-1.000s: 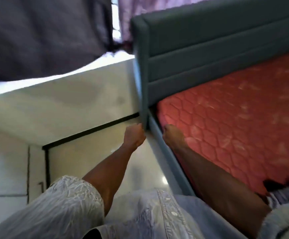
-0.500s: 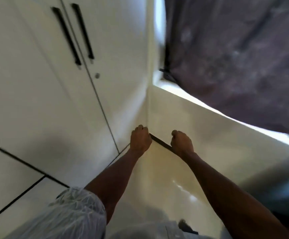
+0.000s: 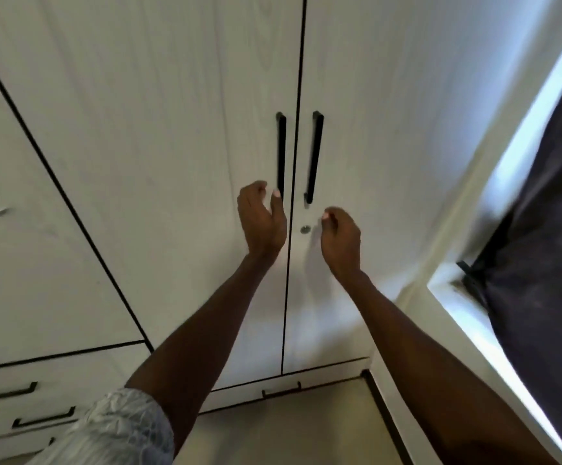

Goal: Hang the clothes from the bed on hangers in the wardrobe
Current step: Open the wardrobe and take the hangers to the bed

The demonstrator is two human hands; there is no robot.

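A white wardrobe (image 3: 172, 129) fills the view, its two doors shut. Two long black handles flank the centre seam: the left handle (image 3: 281, 152) and the right handle (image 3: 315, 156). A small round lock (image 3: 305, 229) sits below the right handle. My left hand (image 3: 262, 221) is raised just below the left handle, fingers curled apart, holding nothing. My right hand (image 3: 340, 238) hovers beside the lock, below the right handle, fingers loosely bent and empty. No clothes, hangers or bed are in view.
Drawers with black handles (image 3: 4, 392) sit at the lower left, and a low drawer (image 3: 281, 391) lies under the doors. A dark curtain (image 3: 541, 229) hangs at the right over a bright window edge. The pale floor (image 3: 289, 431) lies below.
The view swung from the bed, past the room corner, onto the wardrobe doors. Both hands rose from fists held low to spread fingers near the door handles.
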